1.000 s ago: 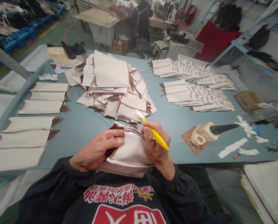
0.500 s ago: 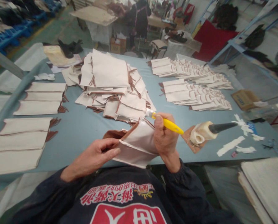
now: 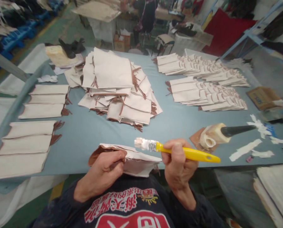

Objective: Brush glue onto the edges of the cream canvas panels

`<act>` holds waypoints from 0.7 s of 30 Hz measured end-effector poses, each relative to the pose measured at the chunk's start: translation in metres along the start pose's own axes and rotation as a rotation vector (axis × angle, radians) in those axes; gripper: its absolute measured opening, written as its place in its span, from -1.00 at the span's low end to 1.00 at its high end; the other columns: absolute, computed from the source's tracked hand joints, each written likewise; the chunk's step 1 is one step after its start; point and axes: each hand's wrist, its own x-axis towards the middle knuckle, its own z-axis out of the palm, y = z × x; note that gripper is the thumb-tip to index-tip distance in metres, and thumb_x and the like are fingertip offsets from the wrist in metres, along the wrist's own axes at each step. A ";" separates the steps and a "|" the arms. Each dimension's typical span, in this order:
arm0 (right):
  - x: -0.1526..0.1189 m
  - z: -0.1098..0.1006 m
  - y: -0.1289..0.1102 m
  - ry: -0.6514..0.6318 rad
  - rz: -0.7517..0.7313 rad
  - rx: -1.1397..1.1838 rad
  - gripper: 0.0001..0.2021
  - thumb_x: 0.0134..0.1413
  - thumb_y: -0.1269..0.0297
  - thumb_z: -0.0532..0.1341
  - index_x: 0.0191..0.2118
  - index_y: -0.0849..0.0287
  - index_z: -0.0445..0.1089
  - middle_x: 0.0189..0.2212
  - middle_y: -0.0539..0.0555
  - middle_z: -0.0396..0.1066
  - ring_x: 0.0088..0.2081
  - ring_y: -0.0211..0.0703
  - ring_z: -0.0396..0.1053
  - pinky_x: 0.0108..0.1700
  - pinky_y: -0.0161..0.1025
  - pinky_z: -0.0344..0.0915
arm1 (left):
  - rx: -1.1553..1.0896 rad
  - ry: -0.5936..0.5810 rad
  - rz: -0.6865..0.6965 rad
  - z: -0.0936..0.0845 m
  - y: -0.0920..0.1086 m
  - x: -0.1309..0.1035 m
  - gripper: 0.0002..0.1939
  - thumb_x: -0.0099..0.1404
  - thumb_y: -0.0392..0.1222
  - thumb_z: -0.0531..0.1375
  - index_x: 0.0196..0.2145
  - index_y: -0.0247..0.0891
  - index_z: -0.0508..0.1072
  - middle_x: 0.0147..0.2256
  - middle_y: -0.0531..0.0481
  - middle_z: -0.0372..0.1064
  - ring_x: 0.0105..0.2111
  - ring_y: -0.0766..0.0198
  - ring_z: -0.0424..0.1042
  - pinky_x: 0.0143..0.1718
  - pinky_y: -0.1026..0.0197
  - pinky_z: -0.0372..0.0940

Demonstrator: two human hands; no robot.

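Note:
A sewn off-white panel (image 3: 138,158) with a brown underside is pinched at its left part by my left hand (image 3: 108,169), over the table's front edge. My right hand (image 3: 180,163) grips a yellow-handled paintbrush (image 3: 191,153), fingers wrapped around the handle. The bristles point left above the panel, coated with something white, and seem apart from it. To the right of that hand stands a glue-crusted cream bottle (image 3: 212,134) with a dark nozzle or handle, on a brown pad.
A tall heap of off-white panels (image 3: 113,71) lies at the table's middle back. Overlapping rows of panels (image 3: 208,91) fill the back right, and more panels (image 3: 28,136) lie at left. White scraps (image 3: 246,150) and a cardboard box (image 3: 262,97) are at right. A person (image 3: 146,19) is behind.
My right hand has drawn the brush away from the panel, turning it level. The panel now lies lower and flatter, and my left hand has closed on its left part.

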 end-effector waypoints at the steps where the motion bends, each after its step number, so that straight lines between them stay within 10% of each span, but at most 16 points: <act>1: -0.005 0.000 -0.004 -0.021 0.029 0.029 -0.70 0.37 0.14 0.15 -0.40 0.13 0.41 -0.74 -0.18 0.14 -0.74 -0.38 0.09 -0.69 -0.42 0.06 | 0.030 0.033 0.029 0.001 -0.001 -0.001 -0.78 0.30 -0.37 0.04 -0.45 -0.21 0.38 -0.47 0.04 0.40 -0.42 0.28 0.38 -0.33 0.29 0.25; 21: -0.028 0.009 -0.002 -0.200 0.099 0.116 -0.69 0.36 0.09 0.14 -0.39 0.11 0.41 -0.72 -0.19 0.09 -0.75 -0.38 -0.03 -0.70 -0.38 0.00 | 0.046 0.182 0.129 0.003 -0.007 0.006 -0.76 0.30 -0.38 0.09 -0.51 -0.23 0.41 -0.51 0.01 0.44 -0.50 0.32 0.38 -0.41 0.31 0.22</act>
